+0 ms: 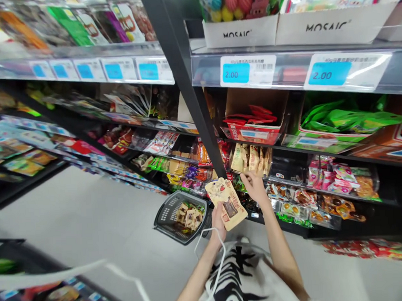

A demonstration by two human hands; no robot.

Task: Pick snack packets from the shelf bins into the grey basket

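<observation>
held only by its edge in the left hand (pixel 218 224) near the basket (pixel 160 218), the packet (pixel 227 201) could slip, while the half-curled right hand (pixel 256 189), contents unclear, might snag the close-by upright packs (pixel 254 159).

Stands as a dark tiered shelf (pixel 292 74), carrying white boxes (pixel 241 34) at upper right. Holds red packets (pixel 253 118) and green packets (pixel 339 118) in cartons (pixel 255 135) below, then cream packets (pixel 254 159) and pink packets (pixel 342 177) lower down.
</observation>
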